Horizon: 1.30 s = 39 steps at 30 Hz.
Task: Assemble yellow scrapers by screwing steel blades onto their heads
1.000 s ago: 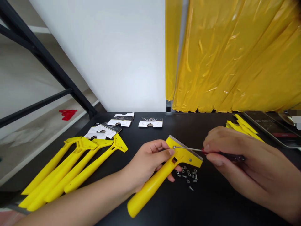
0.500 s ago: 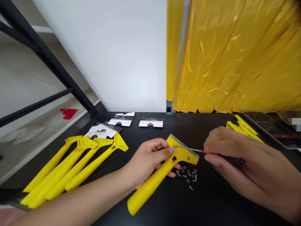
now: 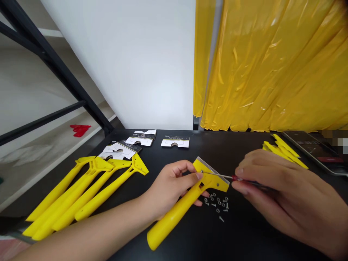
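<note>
My left hand (image 3: 174,185) is closed around a yellow scraper (image 3: 174,217) near its head, with the thumb beside a screw. A metal blade (image 3: 213,169) runs along the head's upper edge. Between the fingers of my right hand (image 3: 288,195) is a thin screwdriver (image 3: 236,178) with a red and dark handle. Its shaft points left, and the tip is at the screw (image 3: 202,172) by my left thumb. A second screw (image 3: 218,185) sits in the other end of the head. Small loose screws and nuts (image 3: 218,201) lie on the black table under the scraper head.
Several yellow scraper handles (image 3: 103,188) lie side by side at the left. Behind them are printed cards (image 3: 130,149), with another card (image 3: 175,141) to their right. Yellow flat pieces (image 3: 282,152) and a phone (image 3: 312,148) lie at the back right. A dark shelf frame (image 3: 62,78) rises at the left.
The screwdriver's handle end and my right hand have shifted slightly, the shaft lying a little flatter. The tip stays at the same screw. My left hand keeps its hold on the scraper.
</note>
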### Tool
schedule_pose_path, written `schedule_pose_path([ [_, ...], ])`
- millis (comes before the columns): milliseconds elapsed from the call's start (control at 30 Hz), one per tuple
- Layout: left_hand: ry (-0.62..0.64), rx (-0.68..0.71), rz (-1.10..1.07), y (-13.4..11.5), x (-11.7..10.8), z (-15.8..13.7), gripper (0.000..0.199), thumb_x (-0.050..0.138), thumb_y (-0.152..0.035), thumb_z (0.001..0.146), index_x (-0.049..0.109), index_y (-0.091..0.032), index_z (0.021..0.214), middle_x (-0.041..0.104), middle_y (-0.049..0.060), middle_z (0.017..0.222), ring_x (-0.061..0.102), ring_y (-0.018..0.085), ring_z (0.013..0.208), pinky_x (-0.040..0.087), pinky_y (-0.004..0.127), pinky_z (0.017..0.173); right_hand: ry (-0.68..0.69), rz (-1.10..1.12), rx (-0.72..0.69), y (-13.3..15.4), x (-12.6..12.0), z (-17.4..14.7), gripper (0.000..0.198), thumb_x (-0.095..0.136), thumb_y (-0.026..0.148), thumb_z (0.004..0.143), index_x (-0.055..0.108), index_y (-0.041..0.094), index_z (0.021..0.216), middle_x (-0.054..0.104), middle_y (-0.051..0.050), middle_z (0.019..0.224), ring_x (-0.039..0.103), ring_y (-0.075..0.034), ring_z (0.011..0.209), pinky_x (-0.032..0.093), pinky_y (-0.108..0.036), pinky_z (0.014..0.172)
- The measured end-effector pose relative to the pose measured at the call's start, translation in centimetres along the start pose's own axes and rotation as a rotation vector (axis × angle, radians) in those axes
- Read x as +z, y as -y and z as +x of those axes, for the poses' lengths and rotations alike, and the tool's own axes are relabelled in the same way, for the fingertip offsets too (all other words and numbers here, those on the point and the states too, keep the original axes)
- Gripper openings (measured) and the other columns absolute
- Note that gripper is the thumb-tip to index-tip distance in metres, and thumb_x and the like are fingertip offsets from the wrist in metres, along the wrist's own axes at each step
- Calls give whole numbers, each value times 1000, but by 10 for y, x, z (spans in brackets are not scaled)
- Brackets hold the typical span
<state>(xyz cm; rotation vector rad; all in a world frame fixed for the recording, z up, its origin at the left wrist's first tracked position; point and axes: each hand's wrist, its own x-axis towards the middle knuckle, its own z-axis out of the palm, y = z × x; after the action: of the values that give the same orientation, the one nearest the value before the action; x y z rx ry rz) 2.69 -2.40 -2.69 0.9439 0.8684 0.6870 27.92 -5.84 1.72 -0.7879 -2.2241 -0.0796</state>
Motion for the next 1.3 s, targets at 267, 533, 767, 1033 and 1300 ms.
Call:
schedule_pose_path([
  [267,-122,111,84,-6,-4,2,33,91,-41,92,66,-20,94,83,8,94,84,23,81,68,27,61,39,-255,-31,1,9,2,14,59,17,111,57,22,99,73,-5,88,66,-25,77,51,-43,73],
  [533,-159,163,134,-7,-6,4,32,90,-42,93,66,-21,93,82,6,94,84,24,84,68,28,63,84,-342,-53,3,6,6,24,55,26,116,52,26,92,67,-2,76,65,-25,68,44,-43,70],
  [767,-177,177,165,-10,-8,7,32,88,-42,93,64,-21,93,81,6,90,84,24,83,68,28,62,86,-363,-26,3,9,4,23,52,21,114,50,25,92,63,-2,77,61,-24,67,42,-42,71],
  [1033,-209,236,232,-14,-11,8,30,85,-41,95,62,-22,94,80,5,87,84,24,82,66,27,59,66,-395,-52,2,14,4,18,52,22,116,53,24,97,65,-1,79,61,-23,67,43,-40,71],
  [1300,-229,250,263,-13,-12,8,28,83,-41,95,62,-22,94,80,5,87,83,23,81,66,27,59,49,-419,-73,1,17,2,10,55,18,114,59,18,105,68,-5,89,63,-25,73,44,-42,77],
])
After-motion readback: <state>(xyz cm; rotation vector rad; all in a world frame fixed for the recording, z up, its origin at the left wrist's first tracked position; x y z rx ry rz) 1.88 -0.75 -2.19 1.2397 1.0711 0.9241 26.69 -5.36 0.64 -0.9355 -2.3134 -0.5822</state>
